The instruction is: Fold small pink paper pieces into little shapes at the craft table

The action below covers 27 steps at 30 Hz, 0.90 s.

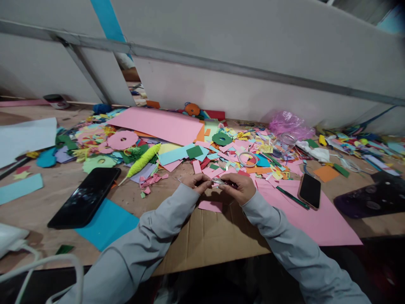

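Close together above the cardboard (190,240), my left hand (198,182) and my right hand (239,188) meet at a small shiny, silvery thing (217,181). The fingers of both hands are pinched on it. A dark part shows by my right fingers; the thing's exact kind cannot be made out. A small pink paper strip (210,206) lies on the cardboard just below my hands. Beyond them spreads a heap of cut paper scraps, with a green paper piece (194,152) and a light blue strip (177,155) near my left hand.
A large black phone (85,197) rests partly on blue paper (109,223) at left. On the right, a smaller phone (310,191) and a green pen (292,197) lie on a pink sheet (329,228). Yellow-green yarn (144,161) and a clear tape roll (248,159) sit among scraps.
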{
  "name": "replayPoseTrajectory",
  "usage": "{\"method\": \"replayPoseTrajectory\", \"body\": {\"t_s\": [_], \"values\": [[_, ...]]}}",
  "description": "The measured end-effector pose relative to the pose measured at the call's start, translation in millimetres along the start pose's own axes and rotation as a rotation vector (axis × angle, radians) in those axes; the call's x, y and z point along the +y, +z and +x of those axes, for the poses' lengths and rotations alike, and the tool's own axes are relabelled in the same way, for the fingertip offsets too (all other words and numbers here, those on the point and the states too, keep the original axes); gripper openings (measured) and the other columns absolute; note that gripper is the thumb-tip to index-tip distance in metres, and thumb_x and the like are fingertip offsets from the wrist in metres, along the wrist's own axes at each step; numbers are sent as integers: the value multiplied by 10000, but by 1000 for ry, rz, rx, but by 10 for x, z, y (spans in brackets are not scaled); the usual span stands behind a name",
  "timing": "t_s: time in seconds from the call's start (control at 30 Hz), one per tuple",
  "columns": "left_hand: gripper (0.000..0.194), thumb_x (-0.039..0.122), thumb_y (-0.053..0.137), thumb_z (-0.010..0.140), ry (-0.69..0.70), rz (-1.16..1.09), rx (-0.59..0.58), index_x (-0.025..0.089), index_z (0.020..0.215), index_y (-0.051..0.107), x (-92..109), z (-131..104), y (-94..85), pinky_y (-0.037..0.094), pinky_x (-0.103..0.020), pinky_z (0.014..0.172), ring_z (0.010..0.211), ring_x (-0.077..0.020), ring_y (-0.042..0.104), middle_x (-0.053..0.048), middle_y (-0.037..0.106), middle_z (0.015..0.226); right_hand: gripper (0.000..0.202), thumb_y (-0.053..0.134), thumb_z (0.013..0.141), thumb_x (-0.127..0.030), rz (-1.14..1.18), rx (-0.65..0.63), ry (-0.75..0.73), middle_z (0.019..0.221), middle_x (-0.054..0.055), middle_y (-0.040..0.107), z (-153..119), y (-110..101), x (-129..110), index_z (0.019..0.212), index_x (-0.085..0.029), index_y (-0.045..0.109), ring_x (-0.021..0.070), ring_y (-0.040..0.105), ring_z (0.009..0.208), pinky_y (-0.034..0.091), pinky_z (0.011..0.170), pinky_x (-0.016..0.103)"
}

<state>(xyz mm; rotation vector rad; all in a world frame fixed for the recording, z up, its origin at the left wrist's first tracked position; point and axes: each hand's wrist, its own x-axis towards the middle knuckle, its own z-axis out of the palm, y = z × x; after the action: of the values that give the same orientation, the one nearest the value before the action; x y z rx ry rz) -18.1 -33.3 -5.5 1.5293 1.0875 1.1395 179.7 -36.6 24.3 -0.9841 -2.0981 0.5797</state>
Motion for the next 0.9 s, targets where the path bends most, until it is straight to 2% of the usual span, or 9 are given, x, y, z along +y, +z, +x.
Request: {"method": "replayPoseTrajectory", "body": {"t_s": [0.13,0.4,0.53,0.63,0.77,0.9], "values": [[177,326,633,744,27,4,10,152,720,650,9,-4,6,415,-236,596,587,-114,554,-18,659,639,216,608,836,-363,0,21,-12,825,50,704,-1,4,0,926,-178,673,132,617,677,455,599,232],[193,356,637,739,11,36,5,164,726,660,33,-13,19,407,-224,557,546,-102,531,-3,656,621,216,591,844,-377,15,-10,16,846,49,698,2,3,-6,928,-192,666,138,609,701,453,622,244],[206,363,646,732,20,18,23,158,721,664,1,-8,41,417,-233,584,591,-117,558,-24,669,642,245,606,822,-401,77,42,114,794,28,661,3,6,19,937,-189,652,129,569,659,427,594,241],[217,367,642,736,33,30,22,152,730,670,-25,3,37,397,-223,548,561,-107,531,-20,651,618,326,647,768,-442,192,72,215,732,2,603,10,24,42,964,-182,632,118,518,613,409,566,237],[194,347,645,730,96,93,-30,155,715,674,-52,30,19,376,-211,518,533,-96,501,-10,625,602,344,708,689,-428,371,8,313,704,-8,577,26,76,27,896,-162,639,106,495,592,400,550,228],[189,341,644,732,133,97,-39,155,717,664,-63,26,40,401,-223,555,572,-108,524,-19,630,633,233,679,706,-357,394,-26,293,694,5,603,29,107,2,805,-151,635,117,528,622,416,573,231]]}}
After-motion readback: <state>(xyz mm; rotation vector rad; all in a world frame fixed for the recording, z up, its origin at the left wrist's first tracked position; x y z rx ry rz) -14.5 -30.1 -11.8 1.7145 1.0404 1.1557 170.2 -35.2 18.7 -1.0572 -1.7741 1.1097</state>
